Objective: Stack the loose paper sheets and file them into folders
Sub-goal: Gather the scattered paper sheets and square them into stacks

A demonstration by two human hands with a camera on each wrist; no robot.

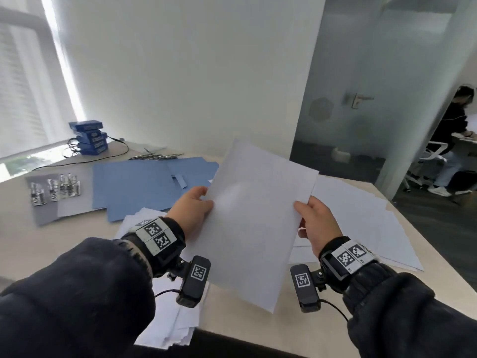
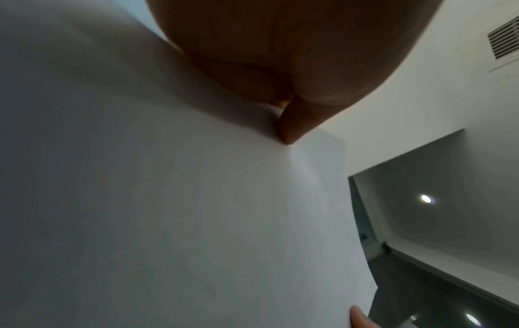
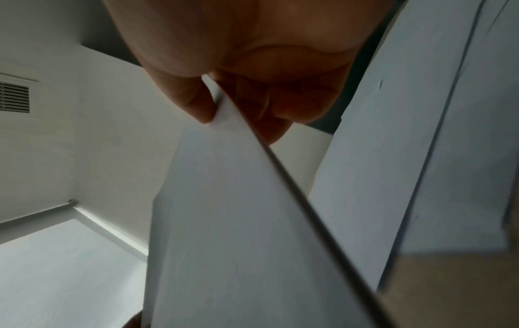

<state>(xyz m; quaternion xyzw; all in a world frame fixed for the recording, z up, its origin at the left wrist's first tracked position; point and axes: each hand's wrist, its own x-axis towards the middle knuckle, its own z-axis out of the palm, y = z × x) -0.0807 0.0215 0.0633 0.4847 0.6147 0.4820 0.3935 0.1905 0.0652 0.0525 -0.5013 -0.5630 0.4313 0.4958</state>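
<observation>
— Beige table (image 1: 64, 244), blue folders (image 1: 134, 187) left of raised paper stack (image 1: 253, 223).
— Hands?
— Left hand (image 1: 192, 210) and right hand (image 1: 313, 223) each pinching stack's side edges, above loose sheets (image 1: 361, 218).

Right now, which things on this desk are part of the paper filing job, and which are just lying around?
Part of the job:
- held sheets, gripped by left hand and right hand
- loose sheets right
- loose sheets near edge
- blue folders

Lying about:
- stacked blue boxes
- black cable
- metal clips
- metal fasteners
</observation>
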